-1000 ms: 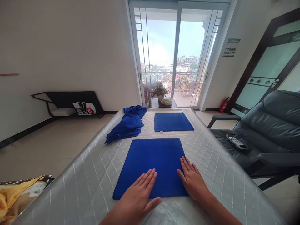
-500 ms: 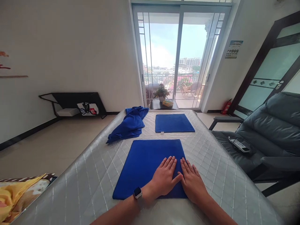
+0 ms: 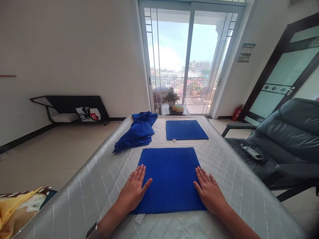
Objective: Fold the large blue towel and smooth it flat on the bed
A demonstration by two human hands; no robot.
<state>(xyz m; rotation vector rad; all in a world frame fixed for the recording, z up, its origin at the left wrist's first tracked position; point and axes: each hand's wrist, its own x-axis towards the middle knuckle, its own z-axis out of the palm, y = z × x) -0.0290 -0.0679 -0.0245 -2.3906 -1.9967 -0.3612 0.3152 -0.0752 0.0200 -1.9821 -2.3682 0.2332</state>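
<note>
A blue cloth (image 3: 171,182) lies flat as a rectangle on the silver quilted table cover (image 3: 239,199). My left hand (image 3: 134,187) rests on its left edge, fingers stretched out and thumb apart. On the opposite edge lies my right hand (image 3: 209,189), also flat with its fingers extended. A white tag (image 3: 140,218) sticks out from under the cloth's near left corner. Beyond it is a second flat blue cloth (image 3: 186,129). A crumpled heap of blue cloth (image 3: 138,131) lies at the far left of the cover.
A dark padded armchair (image 3: 286,132) stands to the right, with a white power strip (image 3: 252,152) on its seat. Past the far edge is a small table with a potted plant (image 3: 171,96). Yellow patterned fabric (image 3: 22,209) lies at the lower left.
My left hand has moved left from the right half of the cloth to its left edge. The right hand stays at the right edge. The white near-left tag now shows.
</note>
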